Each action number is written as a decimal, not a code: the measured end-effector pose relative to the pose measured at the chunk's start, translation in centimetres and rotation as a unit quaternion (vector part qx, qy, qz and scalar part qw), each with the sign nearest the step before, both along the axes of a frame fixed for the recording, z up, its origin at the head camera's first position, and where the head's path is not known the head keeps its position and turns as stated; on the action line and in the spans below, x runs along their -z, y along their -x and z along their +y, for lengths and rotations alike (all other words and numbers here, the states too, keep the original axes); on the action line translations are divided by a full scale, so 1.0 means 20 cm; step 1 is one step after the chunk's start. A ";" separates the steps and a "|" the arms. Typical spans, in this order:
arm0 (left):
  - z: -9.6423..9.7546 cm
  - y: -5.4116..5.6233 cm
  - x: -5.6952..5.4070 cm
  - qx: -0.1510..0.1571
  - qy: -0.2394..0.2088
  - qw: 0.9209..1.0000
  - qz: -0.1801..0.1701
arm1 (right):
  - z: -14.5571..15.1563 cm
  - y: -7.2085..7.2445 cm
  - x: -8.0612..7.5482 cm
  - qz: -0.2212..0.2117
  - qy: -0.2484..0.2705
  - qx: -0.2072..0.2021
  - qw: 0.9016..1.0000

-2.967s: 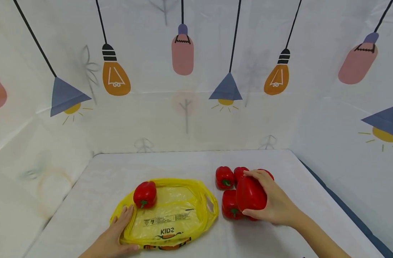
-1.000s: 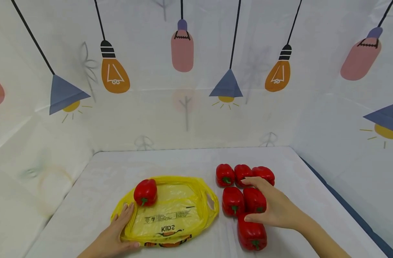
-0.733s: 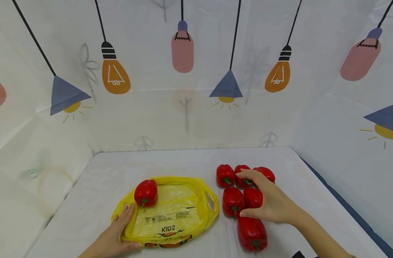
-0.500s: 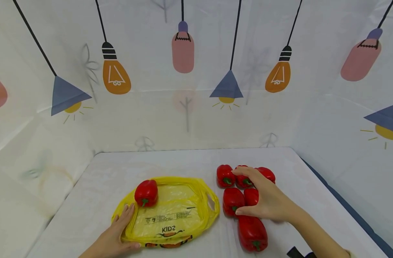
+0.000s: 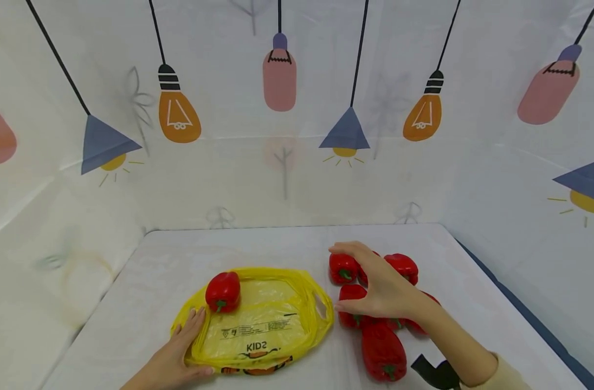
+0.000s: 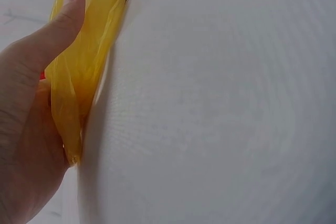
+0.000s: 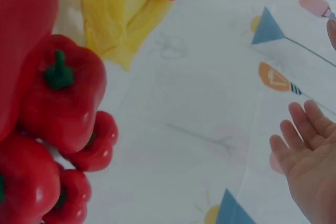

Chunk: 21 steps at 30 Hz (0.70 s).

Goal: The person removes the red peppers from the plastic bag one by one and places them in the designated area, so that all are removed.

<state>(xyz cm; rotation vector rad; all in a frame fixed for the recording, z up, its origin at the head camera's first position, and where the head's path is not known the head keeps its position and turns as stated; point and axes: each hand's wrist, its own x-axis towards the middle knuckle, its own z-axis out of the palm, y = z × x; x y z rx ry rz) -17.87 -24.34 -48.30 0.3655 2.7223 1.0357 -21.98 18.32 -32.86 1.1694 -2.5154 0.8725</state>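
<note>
A yellow plastic bag lies flattened on the table, with one red bell pepper on its far left part. My left hand rests along the bag's left edge, fingers extended and thumb at the near side; the left wrist view hides most of its fingers. Over the cluster of red bell peppers, my right hand is spread, holding nothing, its fingertips by the back-left pepper. The right wrist view shows that hand apart from the peppers. A larger-looking pepper lies closest to me.
Beside the right forearm another pepper is partly covered. A black object shows below the right wrist. White sheeting printed with lamps surrounds the white table at the back and sides.
Three seconds ago my right hand held a pepper; it was then let go at the cluster's near end. The hand has since moved away from me and left. My left hand stays put.
</note>
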 end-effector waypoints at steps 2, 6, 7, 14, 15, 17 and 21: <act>0.00 0.00 0.00 -0.003 0.003 1.000 -0.006 | -0.02 0.01 0.00 0.001 0.004 -0.004 1.000; 0.00 0.01 0.00 0.004 0.017 1.000 -0.001 | -0.07 0.03 -0.01 -0.007 0.008 -0.006 1.000; 0.00 0.01 0.00 0.007 0.019 1.000 0.002 | -0.09 0.04 -0.01 -0.009 0.010 -0.006 1.000; 0.00 0.00 -0.01 0.008 0.025 1.000 0.004 | -0.17 0.09 -0.02 -0.033 0.025 -0.019 0.999; 0.00 0.00 -0.01 0.007 0.026 1.000 0.005 | -0.18 0.10 -0.02 -0.032 0.026 -0.022 0.999; 0.00 0.00 -0.01 0.006 0.028 1.000 0.007 | -0.20 0.12 -0.02 -0.028 0.029 -0.030 0.999; 0.00 0.00 -0.02 0.005 0.029 1.000 0.010 | -0.25 0.15 -0.02 -0.017 0.036 -0.055 0.998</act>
